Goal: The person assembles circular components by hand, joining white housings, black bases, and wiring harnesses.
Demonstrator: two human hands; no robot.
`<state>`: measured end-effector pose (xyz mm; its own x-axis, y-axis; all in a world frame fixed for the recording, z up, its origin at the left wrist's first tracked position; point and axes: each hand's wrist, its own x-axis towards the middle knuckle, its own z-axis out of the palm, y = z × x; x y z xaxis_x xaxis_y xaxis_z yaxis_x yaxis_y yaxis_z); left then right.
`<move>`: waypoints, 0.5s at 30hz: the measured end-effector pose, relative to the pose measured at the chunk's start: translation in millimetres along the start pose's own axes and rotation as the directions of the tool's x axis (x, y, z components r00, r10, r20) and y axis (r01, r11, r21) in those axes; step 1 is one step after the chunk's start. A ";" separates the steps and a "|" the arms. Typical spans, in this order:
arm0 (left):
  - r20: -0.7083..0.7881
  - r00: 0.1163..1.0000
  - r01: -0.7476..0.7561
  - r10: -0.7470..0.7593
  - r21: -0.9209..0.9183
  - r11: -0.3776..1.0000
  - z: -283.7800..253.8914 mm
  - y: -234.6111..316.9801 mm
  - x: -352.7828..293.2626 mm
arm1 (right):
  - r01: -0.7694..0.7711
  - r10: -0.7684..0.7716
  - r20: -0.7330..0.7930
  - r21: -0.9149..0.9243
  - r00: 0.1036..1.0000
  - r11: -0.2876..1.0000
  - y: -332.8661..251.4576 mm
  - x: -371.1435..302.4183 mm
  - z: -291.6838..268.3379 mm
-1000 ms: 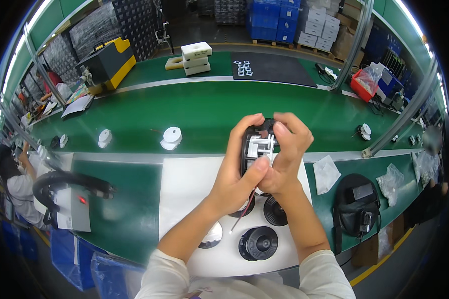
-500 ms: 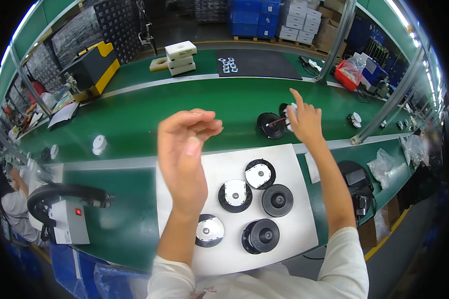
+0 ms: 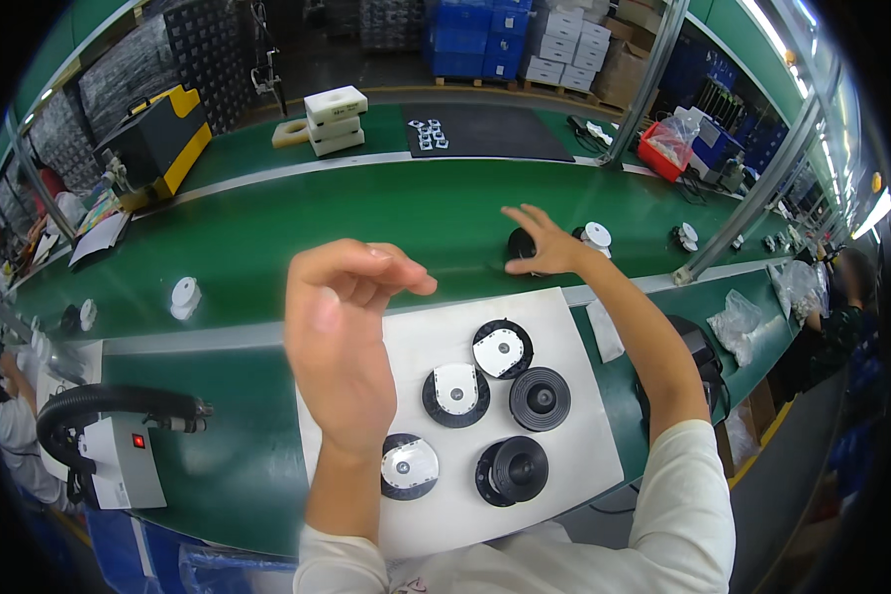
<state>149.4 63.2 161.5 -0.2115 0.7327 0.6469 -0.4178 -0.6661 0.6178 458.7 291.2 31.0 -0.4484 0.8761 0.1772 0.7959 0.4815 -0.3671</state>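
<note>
My left hand (image 3: 342,342) hovers over the left part of a white board (image 3: 589,445), fingers loosely curled with a gap to the thumb and nothing in them. My right hand (image 3: 554,247) reaches over the green belt (image 3: 396,208), thumb and fingers spread around a dark round part (image 3: 521,245) that it partly hides; whether it touches cannot be told. Beside that wrist stands a round white-topped part (image 3: 596,236). The board carries black discs with white plates, such as one disc (image 3: 503,348), and ribbed black round parts, such as one part (image 3: 540,398).
A grey box with a black hose (image 3: 119,396) stands at the left. Beyond the belt are stacked white blocks (image 3: 335,119), a black mat (image 3: 485,134) with small pieces, and a red bin (image 3: 663,153). A metal post (image 3: 648,84) rises at the right. Other people sit at both sides.
My right hand has moved left from the white-topped part to the dark round part, its fingers spreading. My left hand stays raised, a little lower. The whole view has shifted slightly.
</note>
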 end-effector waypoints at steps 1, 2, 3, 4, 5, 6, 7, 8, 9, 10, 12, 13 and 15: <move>-0.001 1.000 0.001 -0.001 0.000 1.000 -0.9 1.2 0.1 | -0.041 0.063 0.141 -0.154 0.988 0.987 -13.1 0.8 1.6; 0.010 1.000 0.004 -0.004 -0.008 1.000 -1.6 2.2 0.3 | -0.058 0.145 0.268 -0.309 0.952 0.949 -21.5 0.7 2.7; 0.020 1.000 0.007 -0.006 -0.015 1.000 -2.5 3.3 0.4 | -0.106 0.177 0.258 -0.270 0.950 0.957 -22.2 2.0 4.8; 0.029 0.999 0.014 -0.013 -0.033 0.999 -0.7 -1.2 1.6 | -0.125 0.198 0.251 -0.279 0.948 0.952 -9.6 0.4 1.6; 0.042 0.999 0.017 -0.016 -0.029 0.999 -1.3 -0.7 2.0 | -0.172 0.202 0.237 -0.140 0.950 0.975 -1.3 3.5 -0.1; 0.055 0.998 0.021 -0.019 -0.026 0.999 -1.9 0.0 2.2 | -0.215 0.209 0.223 0.002 0.952 0.977 6.9 2.7 -0.6; 0.057 0.998 0.030 -0.028 -0.036 0.999 -3.6 -1.1 1.9 | -0.168 0.160 0.231 0.016 0.960 0.986 9.0 -2.0 1.2; 0.045 0.999 0.027 -0.026 -0.030 0.999 -5.7 1.8 2.1 | -0.171 0.163 0.235 0.015 0.958 0.985 -3.8 -5.9 -1.4; 0.033 0.999 0.025 -0.024 -0.025 0.999 -7.9 4.3 2.3 | -0.164 0.159 0.281 -0.004 0.946 0.986 -16.2 -13.2 -4.0; 0.027 0.999 0.027 -0.026 -0.026 0.999 -9.8 7.5 1.9 | -0.153 0.152 0.327 -0.023 0.933 0.988 -36.2 -22.3 -10.7; 0.041 0.999 0.003 -0.002 -0.026 1.000 -10.8 8.3 3.5 | -0.132 0.146 0.306 -0.068 0.941 0.989 -61.6 -49.5 -22.0; 0.043 0.999 0.006 -0.004 -0.035 0.999 -10.3 8.2 4.5 | -0.090 0.123 0.307 -0.120 0.944 0.989 -67.2 -62.9 -24.8; 0.050 0.999 0.014 -0.012 -0.046 0.999 -10.1 7.0 5.0 | -0.042 0.104 0.334 -0.187 0.937 0.981 -77.5 -82.2 -23.6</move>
<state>136.6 63.7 164.6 -0.1616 0.7326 0.6612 -0.4613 -0.6484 0.6057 443.4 182.4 66.4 -0.4730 0.8631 -0.1768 0.8762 0.4398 -0.1972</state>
